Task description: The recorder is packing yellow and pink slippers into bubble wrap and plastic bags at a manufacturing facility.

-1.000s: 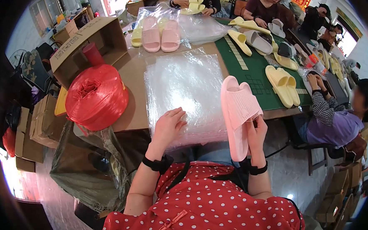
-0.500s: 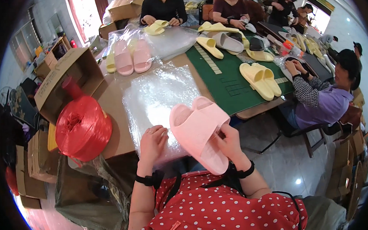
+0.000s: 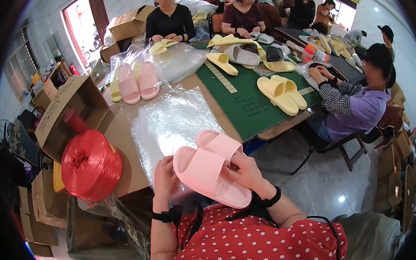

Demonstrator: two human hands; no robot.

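A pair of pink slide slippers (image 3: 202,163), one overlapping the other, is tilted in front of me over the near table edge. My right hand (image 3: 245,170) grips them from the right, its fingers closed around the inner edges by the straps. My left hand (image 3: 164,176) is beside the toe of the nearer slipper, at the near edge of a stack of clear plastic bags (image 3: 169,115). Its fingers are curled, and their tips are partly hidden, so whether they pinch the plastic does not show.
Bagged pink slippers (image 3: 138,83) stand farther back. A red twine roll (image 3: 91,164) and an open cardboard box (image 3: 70,106) are at left. Yellow slippers (image 3: 282,94) lie on a green mat (image 3: 245,121). Co-workers sit across the table and at right (image 3: 357,105).
The slippers and my right hand have come lower and a little left, toward my left hand. My left hand has shifted slightly down and left. The whole view has shifted.
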